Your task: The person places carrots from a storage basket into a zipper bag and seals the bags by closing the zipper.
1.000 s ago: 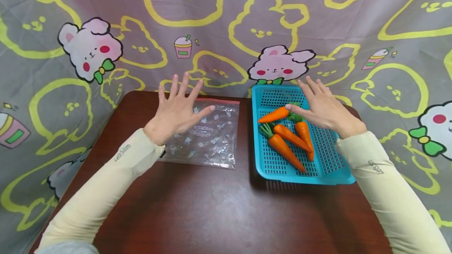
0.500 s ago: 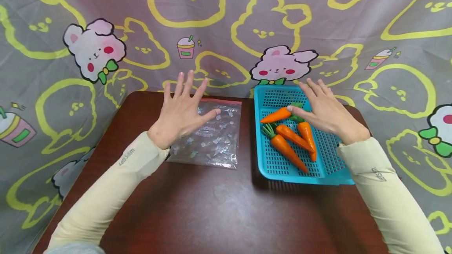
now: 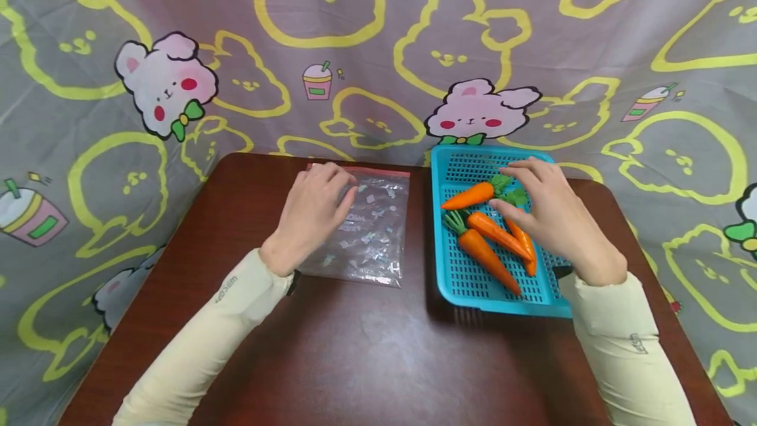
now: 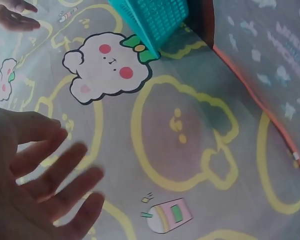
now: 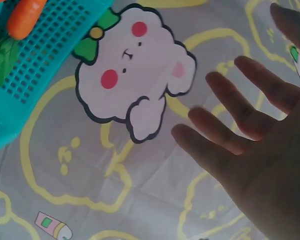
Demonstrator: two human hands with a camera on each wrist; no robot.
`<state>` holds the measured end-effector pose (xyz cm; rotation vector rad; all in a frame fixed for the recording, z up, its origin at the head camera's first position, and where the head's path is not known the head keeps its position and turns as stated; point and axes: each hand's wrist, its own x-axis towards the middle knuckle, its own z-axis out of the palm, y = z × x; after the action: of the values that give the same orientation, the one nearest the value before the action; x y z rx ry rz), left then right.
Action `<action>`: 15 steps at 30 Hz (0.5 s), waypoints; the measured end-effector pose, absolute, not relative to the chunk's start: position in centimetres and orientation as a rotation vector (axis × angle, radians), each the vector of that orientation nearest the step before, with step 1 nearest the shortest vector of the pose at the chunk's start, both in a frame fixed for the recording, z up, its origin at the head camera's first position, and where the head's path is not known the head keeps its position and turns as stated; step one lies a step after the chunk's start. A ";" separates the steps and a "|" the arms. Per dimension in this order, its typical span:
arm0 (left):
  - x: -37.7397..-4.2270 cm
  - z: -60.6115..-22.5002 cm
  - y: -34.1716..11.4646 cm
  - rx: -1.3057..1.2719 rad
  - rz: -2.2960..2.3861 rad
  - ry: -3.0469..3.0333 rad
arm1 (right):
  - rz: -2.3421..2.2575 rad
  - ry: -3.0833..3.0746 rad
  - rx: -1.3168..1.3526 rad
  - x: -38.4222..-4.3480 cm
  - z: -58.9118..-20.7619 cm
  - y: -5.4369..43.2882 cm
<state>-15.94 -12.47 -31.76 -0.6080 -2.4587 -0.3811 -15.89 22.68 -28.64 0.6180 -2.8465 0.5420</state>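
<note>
My left hand (image 3: pixel 312 210) hovers over the left part of a clear zip bag (image 3: pixel 378 235) with a red top strip and small printed figures. In the left wrist view its fingers (image 4: pixel 65 185) are loosely bent around nothing. Over the right side of a blue plastic basket (image 3: pixel 440 268) hangs my right hand (image 3: pixel 556 215), thumb and fingers apart and holding nothing. Several orange carrots with green tops lie in the basket; the front carrot (image 3: pixel 487 260) is in full view, a back carrot (image 3: pixel 470 196) points left, and another carrot (image 3: pixel 520 242) is partly behind my right hand.
The bag and basket rest side by side on a dark brown table (image 3: pixel 378 360). A grey patterned curtain (image 3: pixel 367 25) with yellow outlines and rabbit faces hangs behind the table and along both sides.
Both hands were spread flat with straight fingers; now the fingers are bent and relaxed. My left hand has drawn its fingertips down, and the right has shifted slightly right and lower.
</note>
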 end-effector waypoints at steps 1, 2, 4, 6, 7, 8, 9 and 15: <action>-15.8 -32.1 -12.5 -0.616 -0.380 -2.471 | 0.564 -2.820 0.621 -15.5 -28.8 22.7; -15.7 -32.4 -12.6 -0.624 -0.380 -2.490 | 0.584 -2.797 0.617 -15.1 -29.0 22.8; -15.5 -33.0 -12.8 -0.635 -0.386 -2.539 | 0.611 -2.760 0.605 -14.4 -29.5 22.9; -15.3 -33.6 -13.0 -0.638 -0.390 -2.590 | 0.636 -2.723 0.603 -13.7 -30.0 22.9; -15.2 -34.0 -13.2 -0.636 -0.393 -2.613 | 0.647 -2.712 0.599 -13.5 -30.2 23.0; -15.1 -34.3 -13.3 -0.635 -0.399 -2.633 | 0.655 -2.705 0.589 -13.2 -30.5 23.0; -15.0 -34.6 -13.5 -0.630 -0.403 -2.648 | 0.666 -2.700 0.581 -13.0 -30.7 23.1; -14.9 -36.8 -14.1 -0.642 -0.387 -2.752 | 0.741 -2.713 0.482 -11.7 -31.9 23.7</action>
<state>-14.92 -14.13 -36.79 -0.6415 -2.7519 -0.3867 -11.67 23.71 -31.89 0.4819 -2.7129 0.7407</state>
